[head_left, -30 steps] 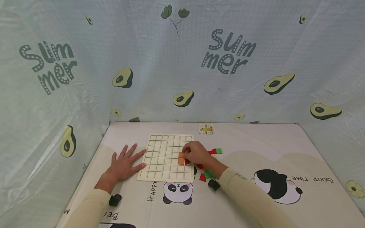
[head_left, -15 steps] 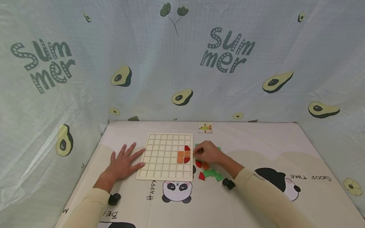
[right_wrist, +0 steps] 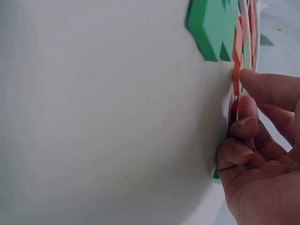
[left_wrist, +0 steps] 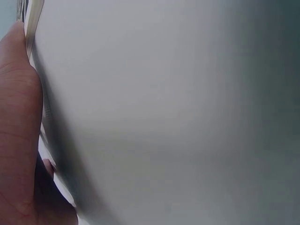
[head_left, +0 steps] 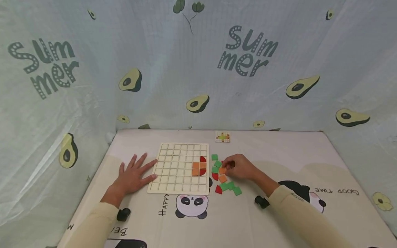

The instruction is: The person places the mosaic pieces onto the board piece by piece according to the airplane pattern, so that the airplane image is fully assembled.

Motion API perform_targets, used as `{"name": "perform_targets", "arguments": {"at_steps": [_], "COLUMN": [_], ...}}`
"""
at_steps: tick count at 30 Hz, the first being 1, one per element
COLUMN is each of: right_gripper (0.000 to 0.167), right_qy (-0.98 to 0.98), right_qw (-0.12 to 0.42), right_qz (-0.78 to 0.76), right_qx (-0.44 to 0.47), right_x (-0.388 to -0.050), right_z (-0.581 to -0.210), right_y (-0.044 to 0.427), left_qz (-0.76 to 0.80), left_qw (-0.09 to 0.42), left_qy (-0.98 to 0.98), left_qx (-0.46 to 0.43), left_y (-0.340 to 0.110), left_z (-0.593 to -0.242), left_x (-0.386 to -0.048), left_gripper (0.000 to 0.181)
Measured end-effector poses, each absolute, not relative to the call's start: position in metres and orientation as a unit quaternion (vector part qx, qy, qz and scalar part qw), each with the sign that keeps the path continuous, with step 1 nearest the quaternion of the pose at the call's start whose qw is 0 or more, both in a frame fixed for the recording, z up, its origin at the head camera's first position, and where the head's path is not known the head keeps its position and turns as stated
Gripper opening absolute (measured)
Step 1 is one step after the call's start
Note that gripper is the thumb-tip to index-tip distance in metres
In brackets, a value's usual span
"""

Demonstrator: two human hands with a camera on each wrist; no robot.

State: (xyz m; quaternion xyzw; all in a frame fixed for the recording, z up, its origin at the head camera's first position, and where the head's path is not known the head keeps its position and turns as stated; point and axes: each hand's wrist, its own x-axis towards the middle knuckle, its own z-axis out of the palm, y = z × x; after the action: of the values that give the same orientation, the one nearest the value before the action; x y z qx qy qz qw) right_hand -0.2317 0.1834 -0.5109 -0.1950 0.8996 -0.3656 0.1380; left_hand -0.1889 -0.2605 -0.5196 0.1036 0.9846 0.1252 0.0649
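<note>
Spread fingers of my left hand [head_left: 131, 177] rest on the cloth, with the thumb and a finger at the left edge of a pale square grid board [head_left: 173, 172]. Several orange squares [head_left: 195, 170] and two red rounded tiles [head_left: 203, 172] sit in cells on the board's right. Beyond that side, my right hand [head_left: 240, 167] is bent low over loose tiles. One fingertip touches an orange tile [right_wrist: 237, 77] in the right wrist view, with other fingers curled; whether it is pinched is unclear. The left wrist view shows only hand [left_wrist: 18, 108], cloth and the board's edge [left_wrist: 33, 21].
Loose green tiles [head_left: 231, 185], red tiles [head_left: 215, 176] and another orange tile [head_left: 222, 178] lie right of the board. A small pattern card [head_left: 222, 137] lies behind them. A printed curtain [head_left: 155, 69] hangs along the table's back.
An orange tile was left between the two red ones on the board. My right hand has moved off the board, rightward to the loose tiles. The left hand stays put.
</note>
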Motion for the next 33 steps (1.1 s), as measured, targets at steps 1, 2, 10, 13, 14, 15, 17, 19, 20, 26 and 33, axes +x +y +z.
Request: {"name": "perform_targets", "arguments": {"at_steps": [1, 2, 10, 13, 14, 15, 17, 19, 20, 26, 33], "right_gripper": [0.013, 0.014, 0.019, 0.016, 0.015, 0.015, 0.014, 0.013, 0.013, 0.012, 0.009], "right_qy": [0.901, 0.902, 0.911, 0.912, 0.913, 0.913, 0.915, 0.917, 0.917, 0.917, 0.918], "right_qw": [0.138, 0.138, 0.149, 0.155, 0.155, 0.154, 0.151, 0.146, 0.144, 0.144, 0.149], "right_qz": [-0.365, -0.362, -0.342, -0.336, -0.333, -0.331, -0.325, -0.319, -0.317, -0.314, -0.317], "right_qx": [-0.192, -0.190, -0.178, -0.178, -0.179, -0.180, -0.185, -0.191, -0.195, -0.197, -0.185], "right_x": [-0.2322, -0.2326, -0.2327, -0.2319, -0.2317, -0.2314, -0.2310, -0.2311, -0.2310, -0.2309, -0.2296], "right_z": [-0.5115, -0.5121, -0.5158, -0.5145, -0.5135, -0.5128, -0.5123, -0.5113, -0.5111, -0.5088, -0.5090], "right_y": [0.1845, 0.1854, 0.1852, 0.1838, 0.1835, 0.1831, 0.1826, 0.1821, 0.1819, 0.1809, 0.1802], "left_qz": [0.127, 0.128, 0.129, 0.133, 0.132, 0.132, 0.130, 0.128, 0.126, 0.127, 0.127], "left_qw": [0.064, 0.064, 0.066, 0.065, 0.064, 0.065, 0.067, 0.066, 0.066, 0.062, 0.064], "left_qy": [0.984, 0.984, 0.984, 0.984, 0.984, 0.984, 0.984, 0.984, 0.985, 0.985, 0.985], "left_qx": [0.105, 0.105, 0.105, 0.103, 0.103, 0.103, 0.102, 0.101, 0.101, 0.098, 0.098], "left_y": [-0.2605, -0.2603, -0.2601, -0.2598, -0.2597, -0.2596, -0.2595, -0.2592, -0.2591, -0.2594, -0.2579], "left_z": [-0.5195, -0.5192, -0.5216, -0.5204, -0.5201, -0.5199, -0.5200, -0.5200, -0.5198, -0.5174, -0.5163], "left_x": [-0.1899, -0.1905, -0.1905, -0.1893, -0.1892, -0.1891, -0.1893, -0.1897, -0.1898, -0.1897, -0.1881], "left_gripper": [0.070, 0.070, 0.070, 0.070, 0.070, 0.070, 0.070, 0.070, 0.070, 0.070, 0.070]}}
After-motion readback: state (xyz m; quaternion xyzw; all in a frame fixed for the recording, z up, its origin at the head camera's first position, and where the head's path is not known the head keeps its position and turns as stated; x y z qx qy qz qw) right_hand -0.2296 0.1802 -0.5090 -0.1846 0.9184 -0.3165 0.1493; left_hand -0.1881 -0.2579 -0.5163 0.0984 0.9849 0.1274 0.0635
